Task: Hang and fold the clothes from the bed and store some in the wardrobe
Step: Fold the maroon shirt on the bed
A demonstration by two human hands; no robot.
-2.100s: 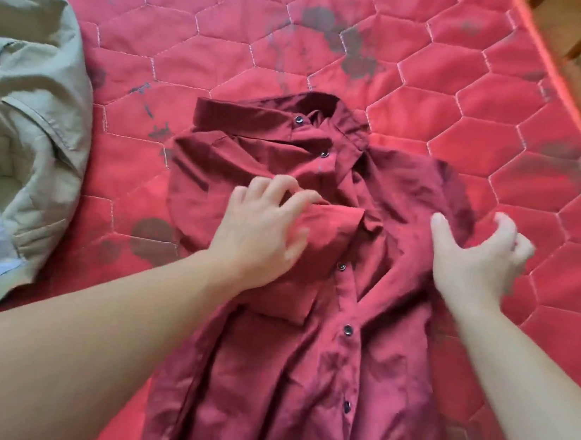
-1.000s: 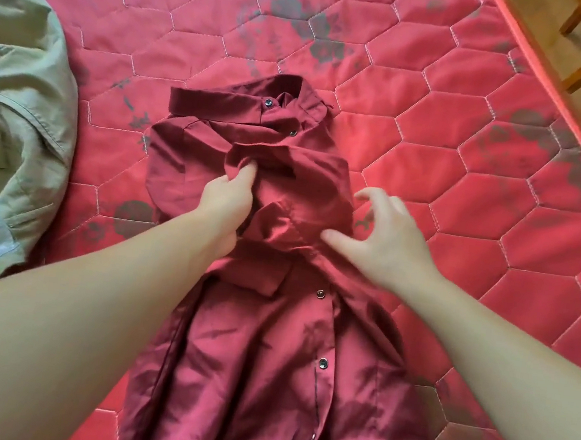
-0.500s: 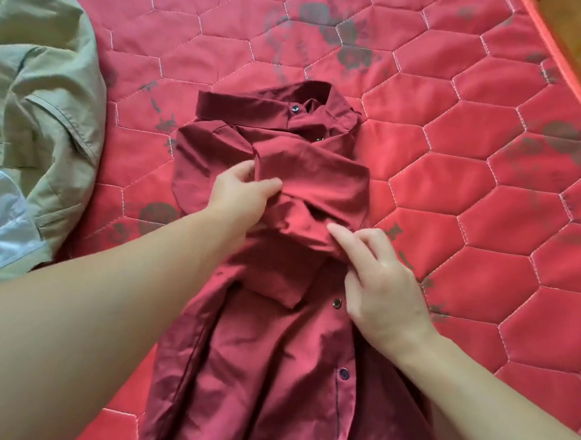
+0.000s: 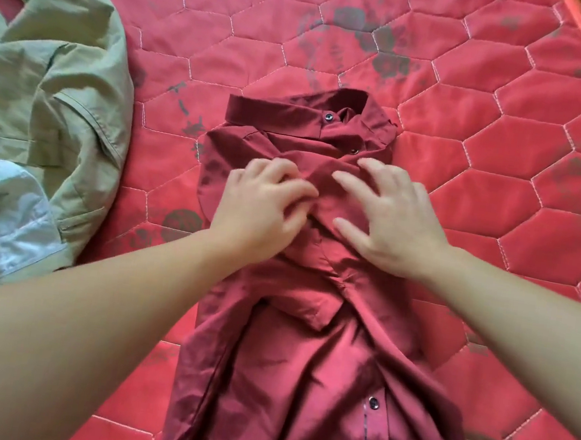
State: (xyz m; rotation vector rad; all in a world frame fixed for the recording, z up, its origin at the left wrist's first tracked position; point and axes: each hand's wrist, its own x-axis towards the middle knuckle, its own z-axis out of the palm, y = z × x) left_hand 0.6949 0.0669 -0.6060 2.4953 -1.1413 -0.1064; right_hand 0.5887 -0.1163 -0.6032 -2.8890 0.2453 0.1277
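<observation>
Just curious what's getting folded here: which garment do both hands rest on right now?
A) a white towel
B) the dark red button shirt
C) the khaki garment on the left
B: the left hand and right hand both lie on the dark red button shirt.

Not much to report on the body from my end: all I get on the feed is two bare forearms coming in from the bottom corners, no sleeves anywhere up to the frame edge. The left hand (image 4: 258,212) and right hand (image 4: 390,220) are both bare too, no gloves, no rings, no watch or bracelet at either wrist as far as I can see. Nails look short and plain, though the fingers are a bit motion-blurred so I can't make out much detail there.
</observation>
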